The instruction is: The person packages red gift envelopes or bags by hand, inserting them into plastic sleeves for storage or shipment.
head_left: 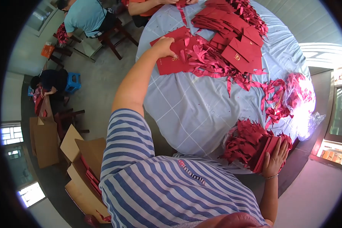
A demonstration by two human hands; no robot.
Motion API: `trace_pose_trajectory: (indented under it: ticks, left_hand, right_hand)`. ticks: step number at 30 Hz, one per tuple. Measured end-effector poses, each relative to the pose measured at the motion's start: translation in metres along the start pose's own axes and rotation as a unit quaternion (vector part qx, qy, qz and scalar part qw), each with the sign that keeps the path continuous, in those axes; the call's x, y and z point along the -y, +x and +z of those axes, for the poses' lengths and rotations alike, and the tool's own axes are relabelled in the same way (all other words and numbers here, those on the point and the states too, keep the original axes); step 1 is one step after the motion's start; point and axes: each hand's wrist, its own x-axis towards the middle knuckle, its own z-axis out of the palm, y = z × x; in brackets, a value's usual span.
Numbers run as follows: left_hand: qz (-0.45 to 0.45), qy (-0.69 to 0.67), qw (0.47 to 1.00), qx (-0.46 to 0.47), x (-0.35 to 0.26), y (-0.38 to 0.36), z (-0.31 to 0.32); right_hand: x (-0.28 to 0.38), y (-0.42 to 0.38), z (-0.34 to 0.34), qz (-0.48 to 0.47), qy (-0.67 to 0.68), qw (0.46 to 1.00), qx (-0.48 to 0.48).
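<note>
At the table's far left edge, my left hand is closed on the edge of red bags with a gold mark, its fingertips partly hidden. Pink-red ribbons trail from the bags to the right. My right hand, with a bead bracelet at the wrist, lies with fingers extended against a bundle of red bags with ribbons at the near right edge. Further up, more red bags lie in overlapping piles, some with a gold mark.
A pale cloth covers the round table. Plastic-wrapped ribbons sit at its right edge. One person works at the far side; two others sit at left. Open cardboard boxes stand at lower left, near a blue stool.
</note>
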Motion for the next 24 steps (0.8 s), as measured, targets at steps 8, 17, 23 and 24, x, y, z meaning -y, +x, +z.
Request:
trace_pose_trajectory:
  ticks: [8,17,23,24]
  left_hand:
    - [-0.095,-0.267,0.956,0.068,0.010,0.021,-0.035]
    - [-0.172,-0.154,0.956,0.181,0.057,0.066,-0.017]
    - [-0.156,-0.112,0.967,0.168,0.067,0.069,0.003]
    - [-0.152,-0.199,0.956,0.154,0.072,0.068,0.007]
  right_hand:
    - [-0.002,0.001,0.002,-0.008,0.001,1.000,-0.001]
    - [-0.002,0.002,0.002,-0.004,0.011,1.000,-0.001]
    - [-0.002,0.004,0.002,-0.004,0.017,1.000,0.003]
    - [-0.002,0.004,0.003,-0.003,0.018,1.000,0.004]
